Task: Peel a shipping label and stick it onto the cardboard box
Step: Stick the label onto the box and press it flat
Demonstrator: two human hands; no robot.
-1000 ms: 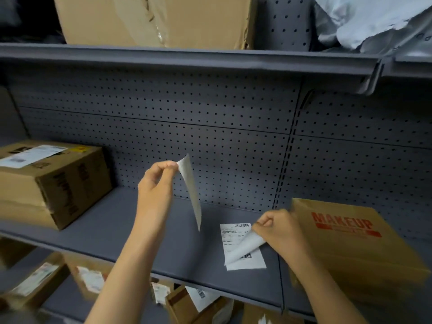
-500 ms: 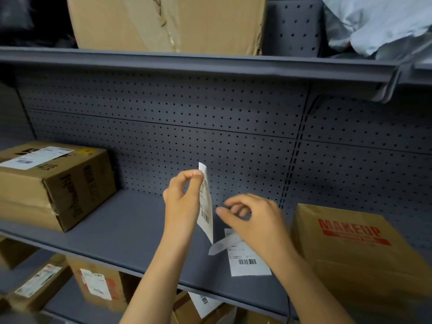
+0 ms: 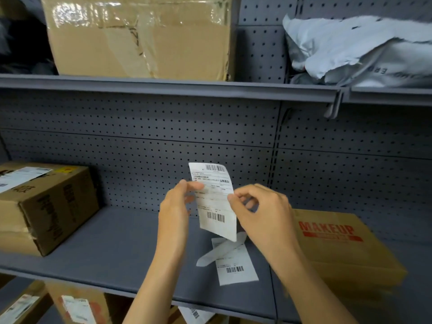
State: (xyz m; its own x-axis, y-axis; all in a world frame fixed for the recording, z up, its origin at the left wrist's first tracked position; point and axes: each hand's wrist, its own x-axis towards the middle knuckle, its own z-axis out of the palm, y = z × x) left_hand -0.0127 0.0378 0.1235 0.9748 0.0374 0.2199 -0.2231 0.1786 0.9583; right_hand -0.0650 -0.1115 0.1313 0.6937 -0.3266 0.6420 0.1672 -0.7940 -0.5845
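A white shipping label (image 3: 216,202) with two barcodes hangs upright in front of me, printed side facing me. My left hand (image 3: 175,206) pinches its left edge and my right hand (image 3: 261,211) pinches its right edge. Below, on the grey shelf (image 3: 117,249), lie a second label sheet (image 3: 236,270) and a curled strip of white backing paper (image 3: 215,252) across it. A cardboard box printed MAKEUP (image 3: 339,244) sits on the shelf just right of my right hand.
A labelled brown box (image 3: 46,204) stands at the shelf's left end. The upper shelf carries a large taped carton (image 3: 140,36) and grey mailer bags (image 3: 360,50). Labelled boxes (image 3: 77,305) sit on the shelf below. A pegboard wall (image 3: 163,136) closes the back.
My right hand dropped the backing strip onto the shelf and rose to the label. The label turned from edge-on to face me, now held by both hands.
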